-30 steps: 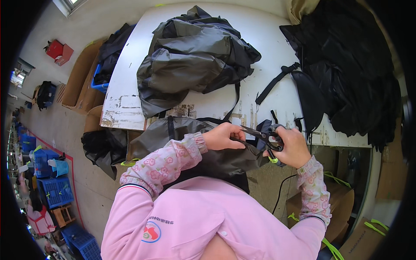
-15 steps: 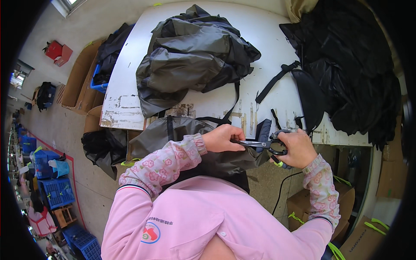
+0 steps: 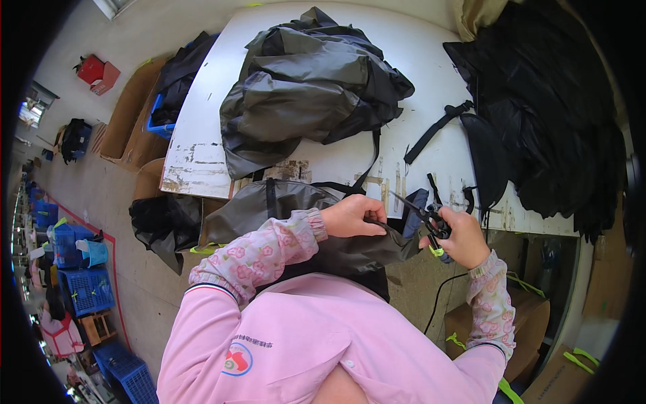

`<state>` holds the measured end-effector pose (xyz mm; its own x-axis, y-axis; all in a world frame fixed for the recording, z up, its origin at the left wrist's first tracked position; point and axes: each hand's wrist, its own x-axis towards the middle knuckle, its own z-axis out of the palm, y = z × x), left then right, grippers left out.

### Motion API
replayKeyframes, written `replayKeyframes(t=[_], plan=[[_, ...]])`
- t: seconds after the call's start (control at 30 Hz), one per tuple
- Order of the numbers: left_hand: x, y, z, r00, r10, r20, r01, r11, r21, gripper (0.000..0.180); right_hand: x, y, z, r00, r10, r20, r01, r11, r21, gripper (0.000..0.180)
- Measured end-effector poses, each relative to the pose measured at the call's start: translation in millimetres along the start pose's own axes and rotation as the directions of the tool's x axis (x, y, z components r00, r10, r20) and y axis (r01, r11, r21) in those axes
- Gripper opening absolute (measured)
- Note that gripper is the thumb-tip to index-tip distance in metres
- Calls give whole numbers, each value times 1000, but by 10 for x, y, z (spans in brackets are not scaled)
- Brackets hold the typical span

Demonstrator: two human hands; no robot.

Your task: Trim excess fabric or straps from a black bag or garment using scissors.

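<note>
My left hand (image 3: 354, 216) pinches the edge of a dark grey coated-fabric bag piece (image 3: 232, 214), which drapes over the table's near edge against my body. In my right hand (image 3: 463, 236) is a pair of black-handled scissors (image 3: 426, 217), fingers around the loops. The blades stand apart and point up to the left, clear of the left fingertips. Just behind them is a blue-grey padded piece (image 3: 416, 205), partly covered by the scissors. A black strap (image 3: 367, 172) runs from the near piece toward a crumpled grey fabric heap (image 3: 309, 87).
The white table (image 3: 192, 124) has worn tape marks. Black bags (image 3: 545, 114) pile up at its right, with a padded strap (image 3: 484, 158) beside them. Cardboard boxes (image 3: 131, 108) and a blue crate (image 3: 160, 120) stand left. Below right are another carton (image 3: 498, 316) and a black cable (image 3: 436, 296).
The scissors have swung away from the left fingertips, and their blades now tilt upward and apart. My left hand keeps its pinch on the fabric. The whole view has shifted slightly.
</note>
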<state>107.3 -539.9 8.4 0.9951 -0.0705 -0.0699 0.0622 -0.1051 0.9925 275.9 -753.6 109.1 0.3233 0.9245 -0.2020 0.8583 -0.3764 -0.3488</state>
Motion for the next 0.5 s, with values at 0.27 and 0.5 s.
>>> replayKeyframes(t=[0.27,0.5], plan=[[-343,88,-399,944,301,-137,-191,835,516,33,236,-191,422,1000,-15,-25,26,876,482,35],[-1451,-241,-1299,925,-143,-353,299,847,439,28,274,5,316,991,133,-4,-99,756,647,28]])
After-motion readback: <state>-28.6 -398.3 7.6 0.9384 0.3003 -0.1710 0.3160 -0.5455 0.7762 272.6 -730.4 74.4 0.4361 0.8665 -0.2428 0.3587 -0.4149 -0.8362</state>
